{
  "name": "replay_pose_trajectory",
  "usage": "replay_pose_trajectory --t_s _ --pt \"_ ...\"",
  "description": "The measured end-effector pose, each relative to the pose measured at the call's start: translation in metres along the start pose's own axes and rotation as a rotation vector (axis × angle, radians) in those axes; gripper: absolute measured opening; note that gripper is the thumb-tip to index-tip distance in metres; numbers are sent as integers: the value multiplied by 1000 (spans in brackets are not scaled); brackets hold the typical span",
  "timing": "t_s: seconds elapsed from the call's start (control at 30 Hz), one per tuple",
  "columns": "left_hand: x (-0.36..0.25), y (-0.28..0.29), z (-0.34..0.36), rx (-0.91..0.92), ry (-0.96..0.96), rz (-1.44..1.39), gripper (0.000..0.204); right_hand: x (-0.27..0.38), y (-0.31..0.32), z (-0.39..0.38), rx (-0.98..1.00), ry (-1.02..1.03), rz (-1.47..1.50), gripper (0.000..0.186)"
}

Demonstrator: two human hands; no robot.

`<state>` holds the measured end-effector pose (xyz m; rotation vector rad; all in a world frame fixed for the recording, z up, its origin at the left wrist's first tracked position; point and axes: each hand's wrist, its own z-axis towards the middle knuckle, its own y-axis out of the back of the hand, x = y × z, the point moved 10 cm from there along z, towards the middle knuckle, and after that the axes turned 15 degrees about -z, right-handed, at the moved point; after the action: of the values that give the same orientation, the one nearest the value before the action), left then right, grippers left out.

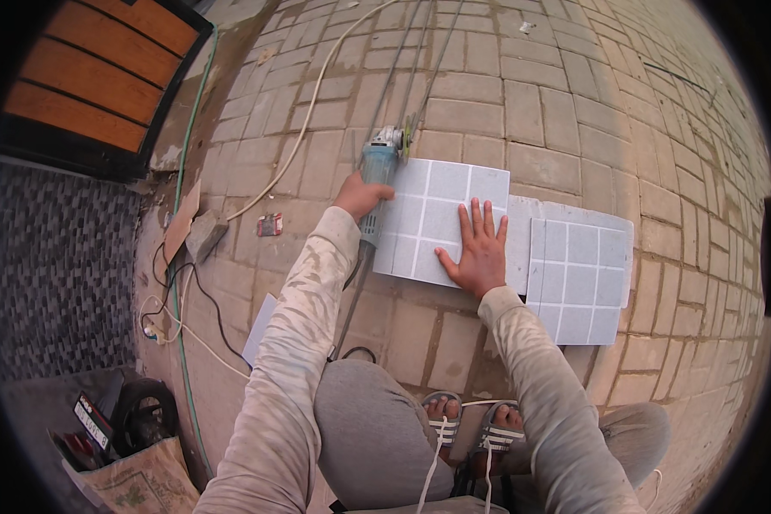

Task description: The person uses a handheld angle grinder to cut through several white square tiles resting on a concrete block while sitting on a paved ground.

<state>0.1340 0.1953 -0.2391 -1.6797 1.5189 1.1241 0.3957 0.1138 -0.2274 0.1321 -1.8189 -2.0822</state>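
My left hand [360, 195] is wrapped around the body of a teal angle grinder [380, 161], with its disc beside the upper left corner of a grey tile with white grid lines [407, 227]. My right hand [480, 255] lies on that tile with fingers spread. Just to the right, a second gridded tile [574, 278] rests on a pale board or slab [522, 212]. The grinder's dark cord runs down toward my knee. Whether the disc is spinning, I cannot tell.
Brick paving [540, 120] carries long thin rods [437, 60], a cream cable [313, 111] and a green hose [193, 111]. At left are a wood-slatted black-framed panel [103, 73], a stone chunk [206, 236], cardboard [180, 224], a small red packet [269, 224] and a vehicle part [137, 420]. My sandalled feet [441, 420] are below.
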Motion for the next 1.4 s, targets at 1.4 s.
replay_pose_trajectory --t_s 1.4 --pt "13 5 -1 -22 -35 32 52 1 0 0 -8 8 -29 95"
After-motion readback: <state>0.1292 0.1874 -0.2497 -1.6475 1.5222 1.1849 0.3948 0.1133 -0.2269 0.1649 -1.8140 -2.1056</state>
